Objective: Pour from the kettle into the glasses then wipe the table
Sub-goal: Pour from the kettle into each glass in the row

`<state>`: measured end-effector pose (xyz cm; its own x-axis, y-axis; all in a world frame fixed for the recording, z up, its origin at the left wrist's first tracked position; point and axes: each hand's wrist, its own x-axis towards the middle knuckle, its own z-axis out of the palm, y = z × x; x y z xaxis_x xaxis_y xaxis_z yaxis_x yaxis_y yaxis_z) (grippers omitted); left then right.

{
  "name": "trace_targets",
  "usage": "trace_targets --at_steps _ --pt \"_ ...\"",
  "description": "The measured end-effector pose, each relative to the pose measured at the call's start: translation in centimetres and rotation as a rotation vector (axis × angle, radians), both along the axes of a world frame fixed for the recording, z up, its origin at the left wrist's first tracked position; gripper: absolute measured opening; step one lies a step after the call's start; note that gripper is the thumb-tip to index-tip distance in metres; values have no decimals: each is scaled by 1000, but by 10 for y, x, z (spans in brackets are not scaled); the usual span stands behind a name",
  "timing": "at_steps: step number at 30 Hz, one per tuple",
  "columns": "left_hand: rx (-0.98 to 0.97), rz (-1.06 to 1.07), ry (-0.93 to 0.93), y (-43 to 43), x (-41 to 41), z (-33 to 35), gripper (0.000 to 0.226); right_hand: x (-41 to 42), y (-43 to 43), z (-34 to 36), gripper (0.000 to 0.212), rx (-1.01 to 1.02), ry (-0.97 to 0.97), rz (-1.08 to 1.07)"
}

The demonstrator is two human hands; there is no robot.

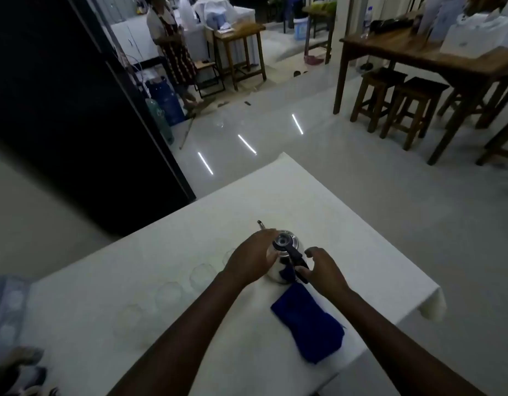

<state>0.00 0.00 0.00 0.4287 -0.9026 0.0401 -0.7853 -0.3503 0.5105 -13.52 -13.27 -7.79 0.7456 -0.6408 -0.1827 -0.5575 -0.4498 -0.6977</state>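
Observation:
A steel kettle [285,252] with a black handle and thin spout stands upright on the white table [347,238]. My left hand [251,255] lies against the kettle's left side, fingers wrapped round its body. My right hand [322,267] hovers just right of the black handle, fingers spread and loosely bent, holding nothing. Several clear glasses, among them one glass [202,274] close to my left wrist, stand in a diagonal row to the left of the kettle, faint against the cloth. A blue cloth [309,324] lies flat just in front of the kettle.
The table's right corner [435,304] and far corner [284,155] drop to a glossy floor. A dark panel [75,124] stands at left. Wooden tables and stools [401,101] fill the far right. A person [172,44] stands at the back.

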Motion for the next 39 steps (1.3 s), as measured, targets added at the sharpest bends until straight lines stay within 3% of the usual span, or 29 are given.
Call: trace_targets --at_steps 4,10,15,27,39 --pt "-14 66 32 -12 -5 -13 45 0 -7 -9 22 93 49 41" --pt "43 111 24 -21 -8 -46 53 2 -15 -24 15 308 -17 97" --pt "37 142 25 -21 -9 -55 55 4 -14 -25 21 527 -141 42" --pt "35 132 -59 -18 -16 -51 55 -1 -15 -6 16 572 -286 -106" --pt "-80 110 -49 -8 -35 0 59 -35 -4 48 24 402 -343 -50"
